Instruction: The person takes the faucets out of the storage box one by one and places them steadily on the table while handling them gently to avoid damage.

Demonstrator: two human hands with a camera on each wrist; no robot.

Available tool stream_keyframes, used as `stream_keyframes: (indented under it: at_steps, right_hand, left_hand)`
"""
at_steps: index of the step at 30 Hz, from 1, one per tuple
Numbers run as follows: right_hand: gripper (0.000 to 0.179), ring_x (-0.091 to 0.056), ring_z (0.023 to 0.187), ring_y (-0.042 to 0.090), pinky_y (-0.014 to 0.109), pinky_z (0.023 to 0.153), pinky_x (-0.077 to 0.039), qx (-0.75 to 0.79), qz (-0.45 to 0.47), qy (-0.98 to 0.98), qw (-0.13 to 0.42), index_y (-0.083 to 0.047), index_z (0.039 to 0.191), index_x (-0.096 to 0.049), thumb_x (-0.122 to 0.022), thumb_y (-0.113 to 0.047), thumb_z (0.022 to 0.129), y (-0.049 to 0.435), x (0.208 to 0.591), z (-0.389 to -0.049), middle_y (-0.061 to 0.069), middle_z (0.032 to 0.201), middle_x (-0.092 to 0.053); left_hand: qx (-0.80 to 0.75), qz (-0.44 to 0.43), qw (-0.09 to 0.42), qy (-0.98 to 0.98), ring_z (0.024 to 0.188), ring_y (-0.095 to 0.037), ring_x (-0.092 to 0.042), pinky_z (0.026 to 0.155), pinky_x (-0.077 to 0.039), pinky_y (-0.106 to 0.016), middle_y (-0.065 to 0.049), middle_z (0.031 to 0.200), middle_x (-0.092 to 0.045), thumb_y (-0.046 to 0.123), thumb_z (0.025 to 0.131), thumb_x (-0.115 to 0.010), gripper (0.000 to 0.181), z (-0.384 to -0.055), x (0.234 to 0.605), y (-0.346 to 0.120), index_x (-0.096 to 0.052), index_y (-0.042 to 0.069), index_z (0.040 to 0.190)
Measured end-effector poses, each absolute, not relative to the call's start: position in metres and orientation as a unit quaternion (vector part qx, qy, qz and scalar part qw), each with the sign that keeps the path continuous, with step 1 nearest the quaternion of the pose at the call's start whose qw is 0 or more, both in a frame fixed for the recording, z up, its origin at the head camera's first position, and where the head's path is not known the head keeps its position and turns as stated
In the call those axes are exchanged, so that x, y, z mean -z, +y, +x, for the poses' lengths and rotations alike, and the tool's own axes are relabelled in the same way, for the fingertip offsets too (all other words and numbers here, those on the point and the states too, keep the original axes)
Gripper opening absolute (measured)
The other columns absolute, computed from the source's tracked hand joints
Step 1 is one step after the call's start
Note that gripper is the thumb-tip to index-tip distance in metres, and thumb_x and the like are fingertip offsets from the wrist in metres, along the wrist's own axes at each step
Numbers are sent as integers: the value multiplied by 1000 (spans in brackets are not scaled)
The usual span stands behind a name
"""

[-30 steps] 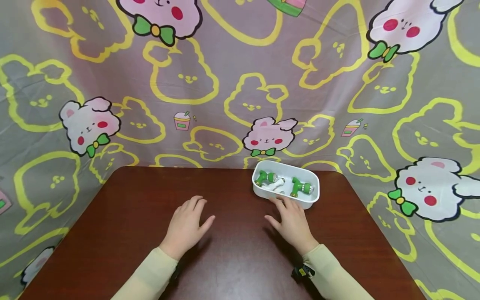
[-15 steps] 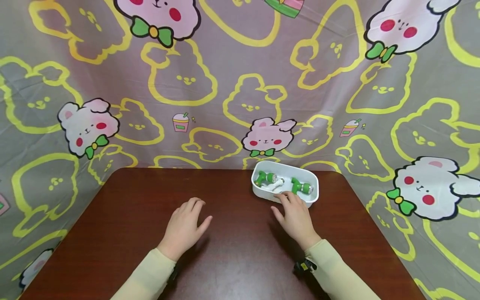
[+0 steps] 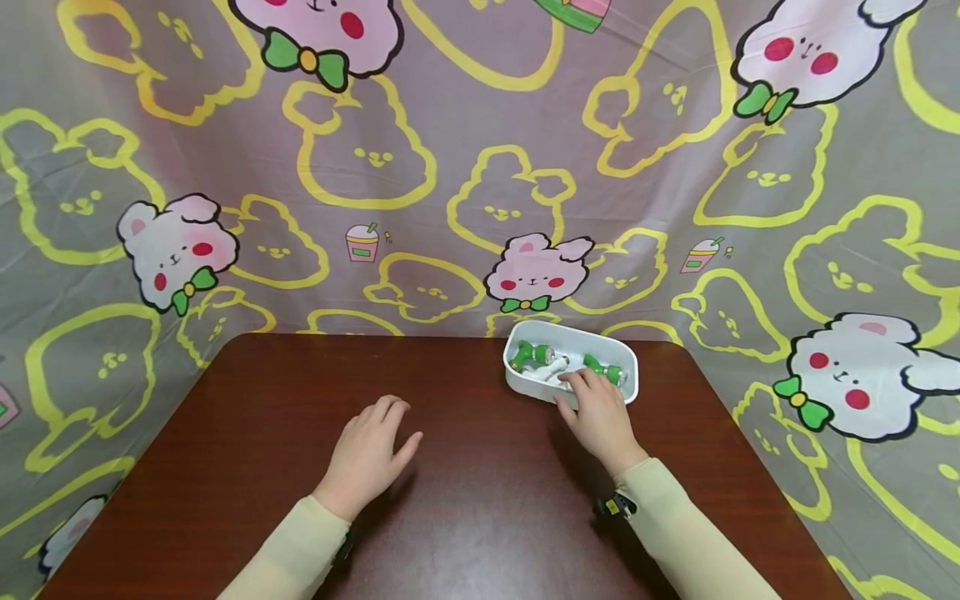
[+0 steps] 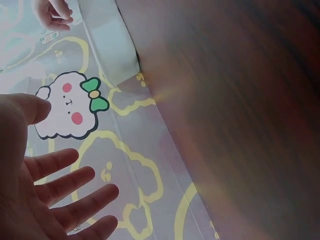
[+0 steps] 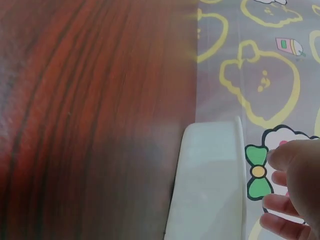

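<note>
Fingers parted, holding nothing visible, our right hand [image 3: 602, 418] now advances over the near rim of the white, oblong, plastic-looking tray [image 3: 527, 387] at one o'clock, putting its green, branched pieces [image 3: 522, 353] seemingly within grasp; our left hand [image 3: 366, 458] hovers, fingers spread, at eleven o'clock.

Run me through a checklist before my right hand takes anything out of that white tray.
1. Left hand free: ok, nothing held.
2. White tray upright on the table: ok.
3. Right hand at the tray's near rim: ok.
4. Left green fitting clear of the hand: ok.
5. Right green fitting fully visible: not ok, the right hand hides part.
6. Right hand touching a fitting: cannot tell.
</note>
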State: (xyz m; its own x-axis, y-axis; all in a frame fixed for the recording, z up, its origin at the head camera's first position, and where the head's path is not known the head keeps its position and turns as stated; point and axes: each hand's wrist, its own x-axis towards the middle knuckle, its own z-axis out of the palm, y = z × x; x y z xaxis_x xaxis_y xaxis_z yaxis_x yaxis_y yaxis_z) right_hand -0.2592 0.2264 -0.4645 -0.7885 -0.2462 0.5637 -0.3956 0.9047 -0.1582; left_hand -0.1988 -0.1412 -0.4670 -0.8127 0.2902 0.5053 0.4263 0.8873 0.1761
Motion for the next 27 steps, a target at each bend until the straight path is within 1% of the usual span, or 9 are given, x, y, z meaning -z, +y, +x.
stream_keyframes:
  at_steps: [2,7,16,27]
  right_hand:
    - [25,-65,99,38,56,81,-51,-135,175,-937,269,-9,113,-73,-77,-23,92,226,464,-262,11,108,-67]
    - [21,-66,94,37,54,78,-52,-132,190,-938,259,-7,108,-73,-78,-18,91,225,466,-269,10,103,-67]
    - [18,-66,91,35,51,81,-54,-139,196,-939,248,-6,103,-72,-80,-13,89,225,471,-277,10,96,-66]
    - [12,-71,84,34,49,75,-55,-145,185,-946,223,-7,98,-73,-80,-10,89,224,476,-289,8,91,-70]
  left_hand:
    - [142,-190,237,-942,103,-33,-68,84,-56,-51,-13,120,-65,33,94,-75,43,-199,467,-141,-65,4,123]
    - [141,-190,233,-943,103,-33,-68,84,-57,-51,-13,121,-65,32,94,-75,41,-199,469,-142,-65,4,123]
    - [145,-188,224,-945,102,-31,-68,84,-57,-50,-12,121,-64,29,94,-75,39,-198,469,-142,-66,4,122]
    - [144,-191,234,-943,100,-32,-69,81,-57,-51,-11,120,-65,28,94,-75,36,-200,467,-144,-66,5,121]
